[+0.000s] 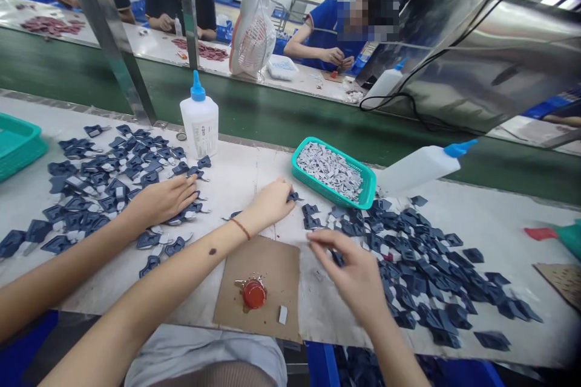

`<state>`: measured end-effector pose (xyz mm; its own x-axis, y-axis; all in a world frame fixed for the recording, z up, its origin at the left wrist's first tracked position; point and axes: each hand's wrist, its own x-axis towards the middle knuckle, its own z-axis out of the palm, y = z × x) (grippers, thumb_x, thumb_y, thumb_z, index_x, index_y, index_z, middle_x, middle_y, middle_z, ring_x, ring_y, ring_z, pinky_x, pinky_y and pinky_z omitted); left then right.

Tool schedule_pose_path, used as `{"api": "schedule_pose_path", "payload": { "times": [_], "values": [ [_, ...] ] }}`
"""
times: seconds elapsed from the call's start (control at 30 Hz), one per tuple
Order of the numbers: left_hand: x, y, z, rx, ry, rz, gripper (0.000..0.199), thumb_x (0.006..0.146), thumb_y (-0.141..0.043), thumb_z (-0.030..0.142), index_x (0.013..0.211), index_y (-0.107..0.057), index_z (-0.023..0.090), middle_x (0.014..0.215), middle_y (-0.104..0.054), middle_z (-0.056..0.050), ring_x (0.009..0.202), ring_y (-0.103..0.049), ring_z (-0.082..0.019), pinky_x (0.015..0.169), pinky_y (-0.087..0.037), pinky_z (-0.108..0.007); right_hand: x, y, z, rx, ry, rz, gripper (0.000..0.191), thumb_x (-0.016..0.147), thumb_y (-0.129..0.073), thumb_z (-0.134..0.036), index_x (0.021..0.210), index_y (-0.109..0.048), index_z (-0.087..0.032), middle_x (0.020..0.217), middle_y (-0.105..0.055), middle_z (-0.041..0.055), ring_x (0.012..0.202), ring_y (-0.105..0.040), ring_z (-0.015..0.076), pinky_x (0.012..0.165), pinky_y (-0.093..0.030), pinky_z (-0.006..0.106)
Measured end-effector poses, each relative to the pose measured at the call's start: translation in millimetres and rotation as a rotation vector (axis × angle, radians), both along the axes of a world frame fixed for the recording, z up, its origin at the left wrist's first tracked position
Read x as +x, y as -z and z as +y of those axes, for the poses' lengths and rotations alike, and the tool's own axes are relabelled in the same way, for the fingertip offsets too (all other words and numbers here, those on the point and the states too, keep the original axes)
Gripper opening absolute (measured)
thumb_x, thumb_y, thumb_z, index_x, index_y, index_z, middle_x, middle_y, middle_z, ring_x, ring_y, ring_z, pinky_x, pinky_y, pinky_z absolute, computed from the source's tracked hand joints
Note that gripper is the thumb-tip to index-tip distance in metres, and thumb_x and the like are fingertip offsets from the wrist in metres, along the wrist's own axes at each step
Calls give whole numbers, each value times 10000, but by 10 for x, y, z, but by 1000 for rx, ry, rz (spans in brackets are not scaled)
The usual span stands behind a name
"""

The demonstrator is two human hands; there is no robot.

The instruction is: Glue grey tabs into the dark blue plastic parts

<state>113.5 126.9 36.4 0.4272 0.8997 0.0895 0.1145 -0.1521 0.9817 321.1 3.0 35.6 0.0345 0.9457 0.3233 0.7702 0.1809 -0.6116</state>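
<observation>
Dark blue pc (pixel 295 197) is being pinched by L hand (pixel 271 204), arm stretched fwd, nr teal basket (pixel 318 186). R hand (pixel 356 269) is being held half-curled, open/closed can't be told tbh.

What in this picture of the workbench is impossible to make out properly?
All in the head view:
- Part of the small dark blue piece: hidden by the left hand.
- Print on the standing white plastic bottle: too small.
- Rest of the green plastic basket: cut off by the left edge.
</observation>
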Motion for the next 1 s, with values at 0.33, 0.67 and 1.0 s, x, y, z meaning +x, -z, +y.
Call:
{"api": "schedule_pose_path", "payload": {
  "times": [0.33,0.67,1.0],
  "values": [
    [-155,211,-469,-295,-31,-4,194,797,-649,237,964,-587,159,740,-681,-13,676,-682,-160,642,-522,-269,-317,435,-469,0,-132,-81,145,921,-542,-185,930,-671,-250,1095,-749,65,1017,-695,236,841,-586,398],
    [-515,227,-929,-671,-110,-278,436,763,-746,407,1087,-586,163,1104,-710,-116,762,-731,-173,722,-586,-291,-398,510,-598,3,139,-43,165,913,-594,-272,1066,-648,-247,1071,-713,77,994,-678,243,859,-549,393],
    [-585,351,-1151,-639,-117,-390,302,841,-701,383,1057,-590,203,1041,-689,-55,828,-733,-195,733,-581,-287,-541,475,-533,-34,135,-87,181,935,-564,-281,1048,-700,-242,980,-689,71,908,-659,229,795,-537,353]
  ]
}}
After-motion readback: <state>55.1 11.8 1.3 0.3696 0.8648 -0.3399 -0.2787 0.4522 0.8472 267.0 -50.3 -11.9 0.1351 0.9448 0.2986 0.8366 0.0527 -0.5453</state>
